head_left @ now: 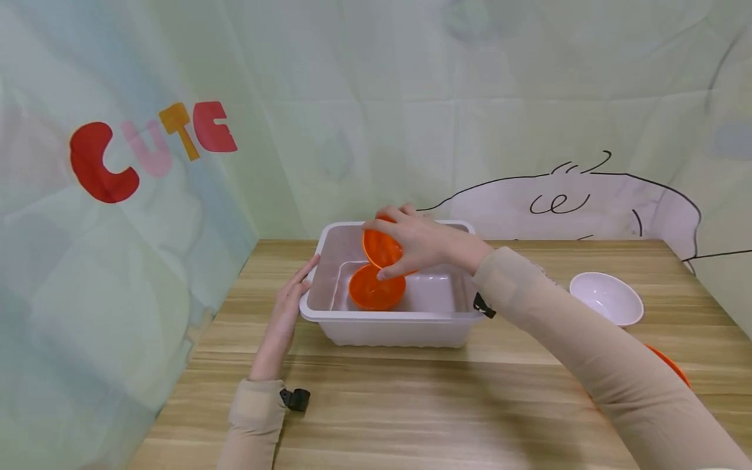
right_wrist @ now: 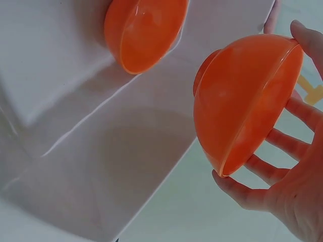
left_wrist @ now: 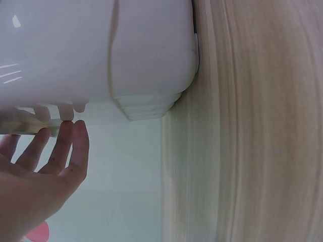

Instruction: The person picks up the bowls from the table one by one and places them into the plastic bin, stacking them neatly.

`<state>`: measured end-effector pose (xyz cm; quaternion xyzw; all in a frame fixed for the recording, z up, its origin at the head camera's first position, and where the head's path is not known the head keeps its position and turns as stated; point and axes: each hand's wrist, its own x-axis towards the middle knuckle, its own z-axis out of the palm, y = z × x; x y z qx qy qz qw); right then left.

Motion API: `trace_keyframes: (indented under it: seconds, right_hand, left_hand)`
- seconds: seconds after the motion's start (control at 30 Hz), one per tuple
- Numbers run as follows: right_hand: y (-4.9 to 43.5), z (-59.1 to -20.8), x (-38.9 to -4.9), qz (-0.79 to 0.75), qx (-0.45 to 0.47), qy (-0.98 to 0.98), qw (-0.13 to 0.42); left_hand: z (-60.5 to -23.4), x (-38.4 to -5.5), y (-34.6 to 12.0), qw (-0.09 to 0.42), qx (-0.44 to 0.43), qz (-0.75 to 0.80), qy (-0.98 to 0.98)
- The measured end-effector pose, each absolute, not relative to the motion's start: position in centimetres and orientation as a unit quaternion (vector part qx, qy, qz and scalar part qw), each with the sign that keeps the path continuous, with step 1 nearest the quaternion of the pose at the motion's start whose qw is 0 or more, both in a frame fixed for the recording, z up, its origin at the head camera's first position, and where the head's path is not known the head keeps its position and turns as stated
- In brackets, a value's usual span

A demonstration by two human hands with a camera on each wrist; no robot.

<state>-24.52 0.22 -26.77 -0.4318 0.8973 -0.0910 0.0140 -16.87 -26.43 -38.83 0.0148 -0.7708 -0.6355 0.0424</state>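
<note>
My right hand point(head_left: 423, 241) grips an orange bowl point(right_wrist: 242, 101) by its rim, thumb on one side and fingers on the other. This bowl is tilted above a second orange bowl point(head_left: 376, 290), which sits inside a white plastic bin point(head_left: 399, 333). In the head view the two bowls overlap; the right wrist view shows them apart. At the bin's left side, my left hand point(head_left: 288, 303) touches the wall near the rim with fairly straight fingers. The left wrist view shows those fingertips point(left_wrist: 78, 128) against the bin's outer side.
To the right on the wooden table point(head_left: 376, 405) stands a white bowl point(head_left: 608, 299). An orange rim point(head_left: 668, 364) shows from behind my right forearm, which hides most of that object. A printed cloth backdrop point(head_left: 352, 117) hangs behind and to the left.
</note>
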Motion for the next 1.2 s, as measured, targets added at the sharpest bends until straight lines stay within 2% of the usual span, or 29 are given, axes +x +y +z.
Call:
trace_keyframes:
  seconds: [0.5,1.2]
  right_hand:
    - [-0.6,-27.3,-25.2,-0.091,-0.437,0.894,0.028]
    - [-2.0,-28.5,-26.5,-0.070,-0.455,0.885,0.075]
  left_hand:
    - [-38.9,-16.8,-26.2,0.045,0.014,-0.633,-0.772]
    - [-38.8,-17.1,-26.4,0.046,0.011,-0.638,-0.769]
